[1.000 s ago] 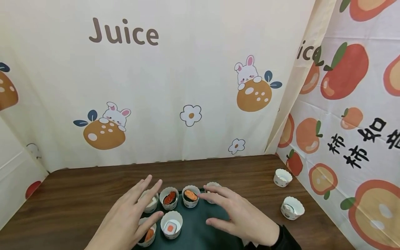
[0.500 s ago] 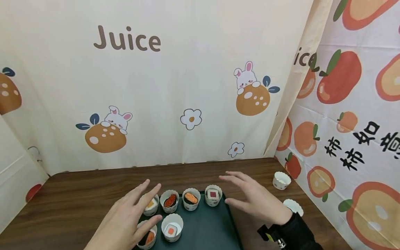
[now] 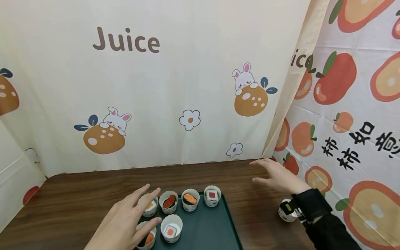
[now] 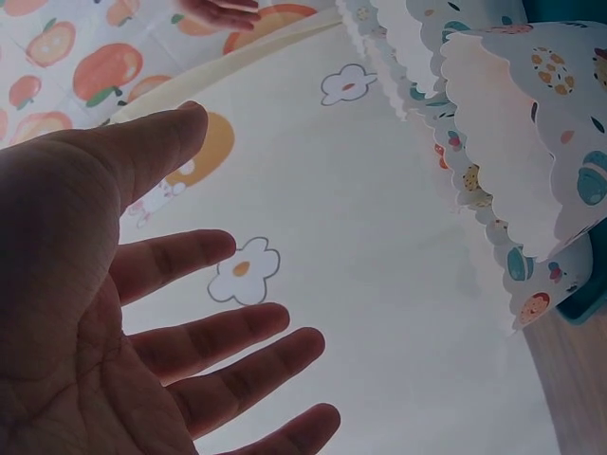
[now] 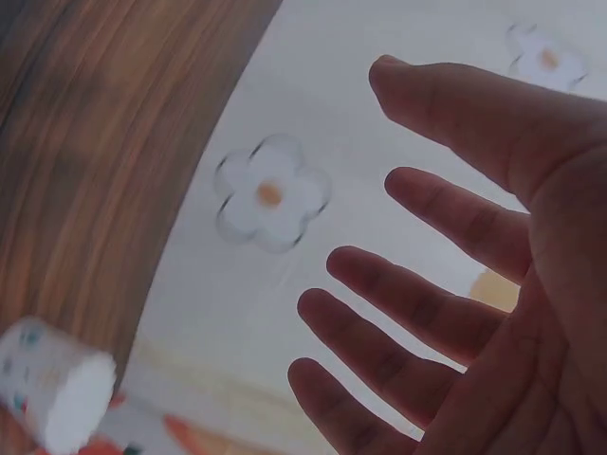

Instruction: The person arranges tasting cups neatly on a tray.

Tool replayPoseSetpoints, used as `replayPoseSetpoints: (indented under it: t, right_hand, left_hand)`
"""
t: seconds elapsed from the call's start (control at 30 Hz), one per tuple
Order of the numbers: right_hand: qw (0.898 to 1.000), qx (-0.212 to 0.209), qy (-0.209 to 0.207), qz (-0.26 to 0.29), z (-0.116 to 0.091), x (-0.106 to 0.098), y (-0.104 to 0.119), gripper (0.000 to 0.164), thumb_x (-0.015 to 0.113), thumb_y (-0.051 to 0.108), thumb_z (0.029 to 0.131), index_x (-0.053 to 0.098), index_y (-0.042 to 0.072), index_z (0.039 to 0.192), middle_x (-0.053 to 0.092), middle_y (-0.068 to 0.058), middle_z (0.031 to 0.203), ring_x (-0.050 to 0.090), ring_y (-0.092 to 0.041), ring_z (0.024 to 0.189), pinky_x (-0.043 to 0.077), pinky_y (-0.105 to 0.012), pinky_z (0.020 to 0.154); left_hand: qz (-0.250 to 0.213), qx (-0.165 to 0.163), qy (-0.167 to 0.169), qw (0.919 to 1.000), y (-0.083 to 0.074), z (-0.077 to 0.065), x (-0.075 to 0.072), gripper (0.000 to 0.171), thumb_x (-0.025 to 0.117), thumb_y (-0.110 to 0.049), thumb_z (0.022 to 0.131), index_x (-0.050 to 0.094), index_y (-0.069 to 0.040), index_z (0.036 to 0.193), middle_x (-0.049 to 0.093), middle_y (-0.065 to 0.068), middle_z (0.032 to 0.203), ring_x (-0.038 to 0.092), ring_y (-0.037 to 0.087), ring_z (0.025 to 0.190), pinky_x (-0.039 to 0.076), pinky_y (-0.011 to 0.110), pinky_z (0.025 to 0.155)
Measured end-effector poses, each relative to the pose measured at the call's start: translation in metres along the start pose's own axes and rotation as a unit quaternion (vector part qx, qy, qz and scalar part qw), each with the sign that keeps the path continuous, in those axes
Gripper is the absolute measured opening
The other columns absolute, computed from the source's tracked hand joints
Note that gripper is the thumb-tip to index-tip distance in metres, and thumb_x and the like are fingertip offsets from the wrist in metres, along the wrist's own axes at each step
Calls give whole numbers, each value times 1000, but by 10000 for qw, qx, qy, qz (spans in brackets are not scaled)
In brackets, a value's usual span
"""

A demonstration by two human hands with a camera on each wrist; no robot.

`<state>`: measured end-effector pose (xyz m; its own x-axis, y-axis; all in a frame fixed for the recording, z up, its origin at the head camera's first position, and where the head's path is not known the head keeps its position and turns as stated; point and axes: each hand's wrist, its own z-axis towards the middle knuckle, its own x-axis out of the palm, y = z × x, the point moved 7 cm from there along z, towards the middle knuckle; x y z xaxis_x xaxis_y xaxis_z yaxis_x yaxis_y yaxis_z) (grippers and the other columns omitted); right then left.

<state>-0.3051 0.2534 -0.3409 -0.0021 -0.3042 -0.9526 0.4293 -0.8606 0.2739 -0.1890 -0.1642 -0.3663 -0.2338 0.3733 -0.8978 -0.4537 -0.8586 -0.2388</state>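
Note:
My left hand (image 3: 123, 222) hovers over the left side of a dark green tray (image 3: 207, 225), fingers spread and holding nothing. Several white scalloped paper cups with sushi pieces stand on that tray. One cup (image 3: 169, 202) has a red-topped piece, another (image 3: 190, 199) an orange-topped one. A cup (image 3: 213, 196) at the far right corner holds a white piece with a dark red centre. In front, a cup (image 3: 171, 228) contains a white piece with an orange centre. My right hand (image 3: 281, 177) is in the air right of the tray, fingers extended, nothing in it.
A paper cup (image 3: 286, 212) stands on the brown wooden table (image 3: 103, 205), partly behind my right wrist. In the right wrist view a white paper cup (image 5: 57, 387) shows at lower left. A printed curtain (image 3: 175, 83) borders the table's back; a fruit-patterned cloth (image 3: 353, 146) hangs at right.
My right hand has moved right, away from the far right cup on the tray toward the loose cups, and now covers one of them. My left hand stays nearly in place.

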Motion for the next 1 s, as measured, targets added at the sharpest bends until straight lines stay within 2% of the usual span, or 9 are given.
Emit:
replayPoseSetpoints:
  t: [0.27, 0.5, 0.7, 1.0]
  right_hand:
    - [9975, 430, 494, -263, 8, 1, -58, 56, 80, 32, 97, 64, -1, 140, 66, -30, 138, 63, -50, 125, 56, -64, 99]
    - [9927, 795, 875, -249, 15, 9, -98, 52, 81, 20, 95, 63, -10, 134, 64, -36, 134, 66, -49, 116, 58, -62, 96]
    - [9877, 1044, 1110, -352, 18, 17, -118, 57, 82, 19, 94, 60, -13, 135, 65, -38, 130, 68, -47, 110, 59, -59, 91]
    - [9817, 1322, 1328, -344, 15, 27, -137, 59, 83, 23, 92, 62, -11, 135, 66, -36, 132, 66, -50, 117, 58, -60, 95]
  left_hand:
    - [10, -98, 159, 9998, 2, 0, 4, 69, 76, -62, 94, 60, -28, 152, 62, 11, 151, 74, 31, 117, 64, 53, 85]
    - [-86, -324, 366, 9988, 3, 1, 7, 68, 78, -59, 93, 60, -29, 152, 61, 10, 152, 74, 30, 113, 64, 54, 85]
    - [-121, -329, 344, 9988, 4, 1, 6, 67, 77, -60, 93, 61, -29, 151, 62, 9, 151, 75, 27, 110, 64, 53, 84]
    - [-201, -428, 440, 9979, 6, 1, 8, 68, 74, -64, 93, 61, -31, 151, 61, 9, 153, 74, 29, 112, 64, 56, 86]
